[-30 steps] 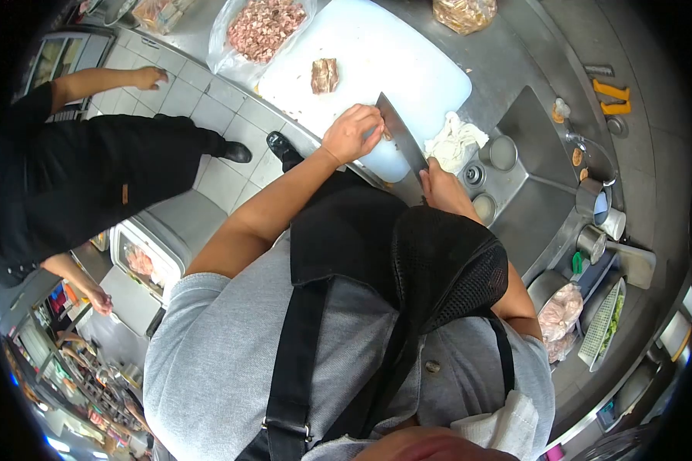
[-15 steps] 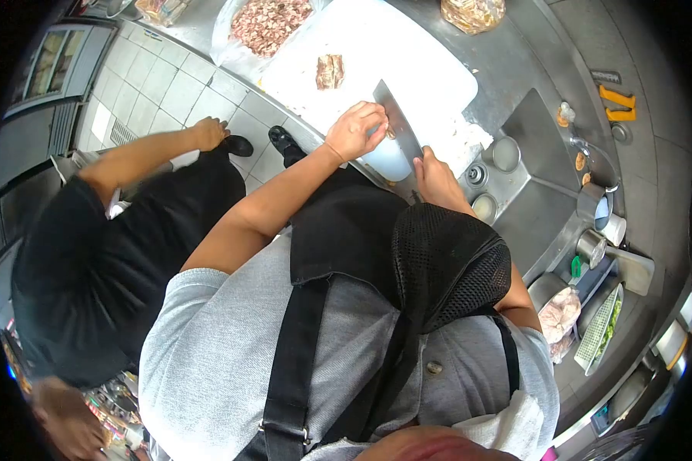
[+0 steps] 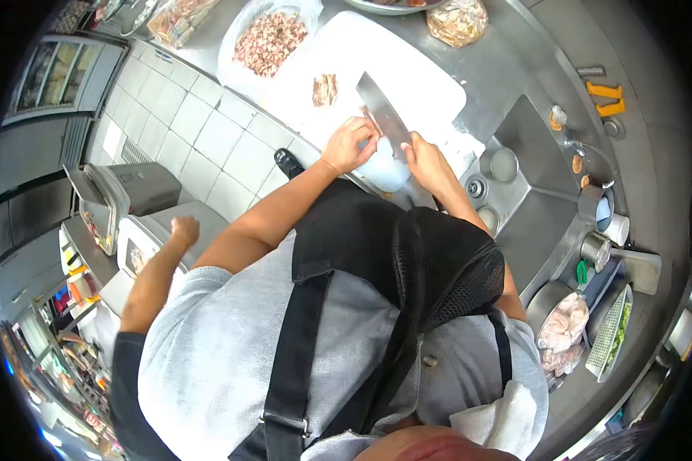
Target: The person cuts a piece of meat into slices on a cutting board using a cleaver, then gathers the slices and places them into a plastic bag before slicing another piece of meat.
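In the head view my right hand [image 3: 432,165] is closed around the handle of a broad-bladed cleaver [image 3: 386,111]. The blade stands over a white cutting board [image 3: 419,69]. My left hand [image 3: 350,146] has its fingers bent together on a thin strip of meat [image 3: 372,119] beside the blade. Farther up the board lies a small stack of streaky meat slices [image 3: 324,90]. A clear plastic bag [image 3: 227,58] at the board's far left corner holds chopped meat [image 3: 271,44]. Something pale blue and rounded [image 3: 387,170] shows at the near edge, between my hands.
To the right is a steel sink [image 3: 542,219] with a metal cup [image 3: 504,164] by the drain. Pans with raw meat [image 3: 565,323] and a basket of greens [image 3: 615,338] stand beyond. At left, a co-worker's arm [image 3: 152,280] reaches beside me, near a grey bin [image 3: 146,188].
The co-worker has moved from the left floor area back beside my shoulder, uncovering bins. My hands stay at the board, and the cleaver has shifted slightly. The whole view has shifted a little.
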Demonstrator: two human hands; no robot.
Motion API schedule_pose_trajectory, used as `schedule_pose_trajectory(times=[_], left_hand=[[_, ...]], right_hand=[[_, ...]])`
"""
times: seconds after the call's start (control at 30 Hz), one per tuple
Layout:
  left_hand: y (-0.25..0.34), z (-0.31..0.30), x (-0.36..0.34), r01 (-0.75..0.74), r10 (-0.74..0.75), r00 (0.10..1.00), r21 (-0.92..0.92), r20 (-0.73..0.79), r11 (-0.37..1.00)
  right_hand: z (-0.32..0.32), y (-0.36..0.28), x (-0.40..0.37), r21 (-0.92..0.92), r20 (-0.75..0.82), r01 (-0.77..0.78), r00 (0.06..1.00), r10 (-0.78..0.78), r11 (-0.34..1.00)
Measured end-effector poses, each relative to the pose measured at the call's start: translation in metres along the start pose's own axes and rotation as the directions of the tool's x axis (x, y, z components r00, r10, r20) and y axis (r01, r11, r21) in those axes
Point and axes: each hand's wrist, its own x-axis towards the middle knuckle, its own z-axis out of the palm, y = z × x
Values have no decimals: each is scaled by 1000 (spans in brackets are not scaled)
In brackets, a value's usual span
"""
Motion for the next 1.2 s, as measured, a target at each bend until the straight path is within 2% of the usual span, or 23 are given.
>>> schedule_pose_trajectory(times=[0.1, 0.17, 0.27, 0.4, 0.5, 0.57, 0.67, 0.9, 1.2], left_hand=[[2, -3, -3, 41, -41, 999, -46, -9, 998], [1, -4, -5, 128, -130, 984, -22, -120, 991], [-2, -9, -2, 171, -169, 979, 14, -119, 985], [-7, -10, -1, 154, -150, 982, 28, -118, 988], [-5, -11, 4, 96, -92, 994, 58, -58, 994], [3, -16, 15, 16, -18, 999, 47, 43, 999], [-4, -17, 11, 14, -23, 994, 81, 102, 997], [-9, -15, 7, 15, -24, 996, 97, 90, 995], [-10, -14, 7, 40, -46, 997, 88, 65, 995]], right_hand=[[-7, -2, -21, 40, -71, -8, 997, 11, 999], [-8, -5, -33, 90, -59, -102, 992, 107, 991], [7, -1, -46, 46, -41, -113, 993, 115, 993], [16, -1, -45, 4, -18, -110, 994, 110, 994], [11, -3, -43, 0, -55, -138, 989, 137, 990], [9, 5, -40, -11, -66, -126, 990, 125, 992], [0, 6, -41, -34, -59, -115, 992, 113, 993], [-10, -5, -46, -57, 42, -142, 989, 144, 988], [-12, -2, -39, -73, 79, -130, 988, 135, 989]])
